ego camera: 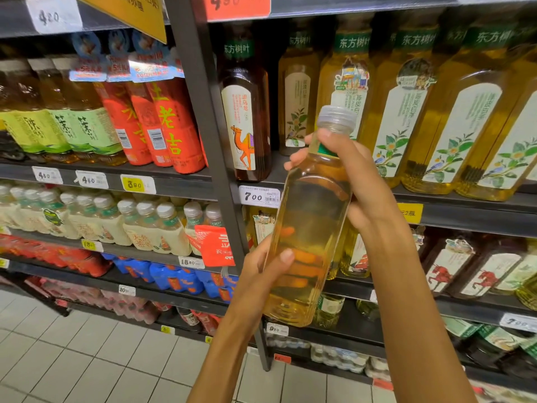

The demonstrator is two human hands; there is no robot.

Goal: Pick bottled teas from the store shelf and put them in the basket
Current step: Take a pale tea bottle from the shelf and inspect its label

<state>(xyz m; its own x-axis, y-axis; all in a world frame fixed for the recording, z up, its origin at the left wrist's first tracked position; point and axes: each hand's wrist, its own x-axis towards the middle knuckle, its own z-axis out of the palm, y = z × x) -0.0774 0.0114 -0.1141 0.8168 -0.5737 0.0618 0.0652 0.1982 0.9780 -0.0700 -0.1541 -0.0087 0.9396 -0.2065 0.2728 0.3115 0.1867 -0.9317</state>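
Observation:
I hold a tall bottle of pale yellow tea with a clear cap in front of the shelves, its back toward me. My right hand grips its neck and shoulder. My left hand wraps the lower body, thumb across the front and fingers showing through the liquid. Behind it on the shelf stand more yellow tea bottles with white leaf labels, and a dark tea bottle with a camel label. No basket is in view.
A dark upright post divides the shelving. Green-labelled bottles and red-labelled bottles fill the left bay, with multipacks below. Price tags line the shelf edges. White floor tiles lie at lower left.

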